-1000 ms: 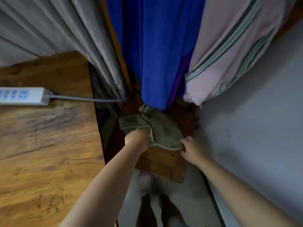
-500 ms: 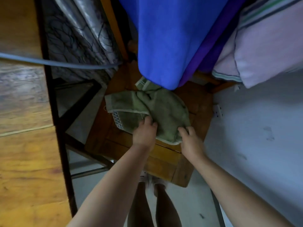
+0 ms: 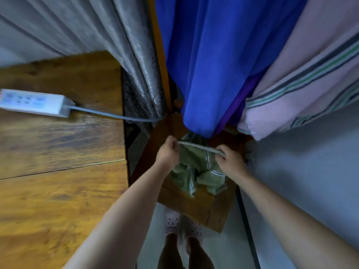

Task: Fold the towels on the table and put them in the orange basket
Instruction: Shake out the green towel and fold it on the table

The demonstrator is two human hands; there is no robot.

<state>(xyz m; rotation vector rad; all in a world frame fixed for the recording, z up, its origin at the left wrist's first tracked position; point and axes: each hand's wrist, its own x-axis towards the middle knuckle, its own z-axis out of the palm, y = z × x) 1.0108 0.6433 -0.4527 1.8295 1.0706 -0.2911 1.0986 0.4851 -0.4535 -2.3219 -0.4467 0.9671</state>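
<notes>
Both hands, left (image 3: pixel 167 152) and right (image 3: pixel 230 159), now pinch the towel (image 3: pixel 196 167) by its top edge at frame centre, lifted off the stool (image 3: pixel 204 208), where its bunched lower half could snag or slip loose.

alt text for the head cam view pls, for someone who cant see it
Seen from above, a person's left hand and right hand each pinch an end of a green towel's top edge, lifting it above a small wooden stool. Blue and pink striped cloths hang behind; a power strip lies on a wooden table to the left.
</notes>
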